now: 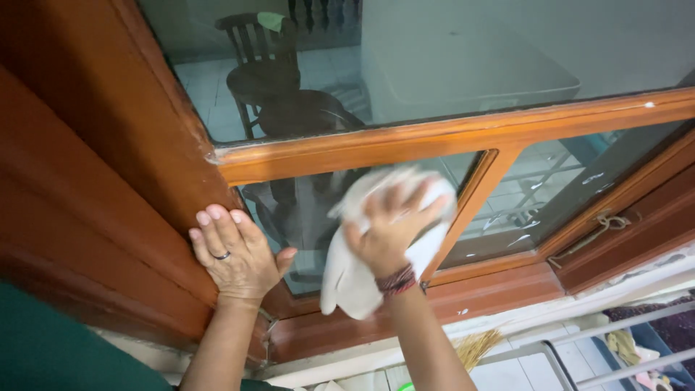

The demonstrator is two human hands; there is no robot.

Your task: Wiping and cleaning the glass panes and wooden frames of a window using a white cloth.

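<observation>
Cloth [355, 279] spread flat under the right hand [391, 228], fingers splayed to press it on the pane [308, 210]; left hand [235, 253] lies open, bracing on the frame [181, 181].

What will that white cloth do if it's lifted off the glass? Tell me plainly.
The cloth probably goes floppy: its lower part already hangs in loose folds below the right hand. It looks light, since flat fingers alone pin it against the glass. It likely won't slip much on its own, though that is hard to judge; the left hand only braces on the frame.
</observation>
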